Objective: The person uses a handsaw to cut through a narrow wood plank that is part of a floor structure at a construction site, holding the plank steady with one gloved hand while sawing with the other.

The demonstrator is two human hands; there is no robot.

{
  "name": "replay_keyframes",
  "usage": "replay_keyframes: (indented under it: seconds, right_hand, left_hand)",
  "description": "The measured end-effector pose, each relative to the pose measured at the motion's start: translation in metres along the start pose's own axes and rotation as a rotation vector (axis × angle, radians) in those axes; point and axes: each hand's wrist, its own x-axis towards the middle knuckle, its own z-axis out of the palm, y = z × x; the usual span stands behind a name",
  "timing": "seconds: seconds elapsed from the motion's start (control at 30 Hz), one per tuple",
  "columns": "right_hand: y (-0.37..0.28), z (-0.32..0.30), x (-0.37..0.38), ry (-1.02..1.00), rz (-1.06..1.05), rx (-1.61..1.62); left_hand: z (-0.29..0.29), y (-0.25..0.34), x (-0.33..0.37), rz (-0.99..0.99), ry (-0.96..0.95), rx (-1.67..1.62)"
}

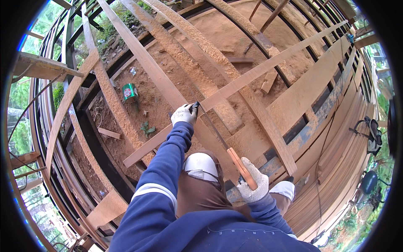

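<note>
My left hand (184, 115), in a pale work glove, is closed at a long narrow board (247, 78) lying slantwise across other timbers. A small black thing (195, 106) shows at its thumb; its kind cannot be made out. In my right hand (253, 184), also gloved, is the orange-brown handle of a handsaw (242, 167). Its thin dark blade is seen almost edge-on and runs up and left to the board beside my left hand. Where blade and board meet is too fine to tell.
Sawdust-covered beams (191, 54) and dark metal rails span the reddish dirt ground (247, 46). A green can (129, 91) lies left. Stacked planks (340, 147) fill the right side, crossed by a dark cable (325, 159). A wide board (308, 90) lies right of the beams.
</note>
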Motion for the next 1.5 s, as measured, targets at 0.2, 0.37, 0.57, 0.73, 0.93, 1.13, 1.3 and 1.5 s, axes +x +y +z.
replay_keyframes:
  seconds: [0.2,0.37,0.57,0.73,0.93,1.13,1.3,1.5]
  right_hand:
    - [0.011,0.030,0.055,0.039,0.112,0.216]
    - [-0.007,0.014,0.033,0.040,-0.021,0.053]
    - [-0.001,0.030,0.051,0.033,0.177,0.176]
    - [0.013,0.045,0.076,0.100,0.088,0.150]
    - [-0.011,-0.004,0.011,-0.064,0.047,0.010]
    - [0.020,0.052,0.085,0.057,0.136,0.211]
    - [0.005,0.040,0.040,0.089,0.108,0.176]
    - [0.013,0.021,0.003,0.039,0.122,0.117]
  left_hand:
    - [0.000,0.004,0.001,0.009,-0.010,0.002]
    - [-0.006,-0.002,0.000,0.001,-0.018,0.003]
    - [-0.003,-0.002,-0.003,0.015,-0.003,-0.014]
    - [-0.002,0.009,0.001,0.005,-0.034,-0.008]
    - [-0.008,-0.001,-0.004,0.023,0.004,-0.034]
    - [-0.001,0.008,-0.001,0.046,-0.006,-0.018]
    - [-0.011,0.001,-0.001,0.000,-0.029,0.013]
    - [-0.004,0.001,-0.004,0.027,0.014,-0.007]
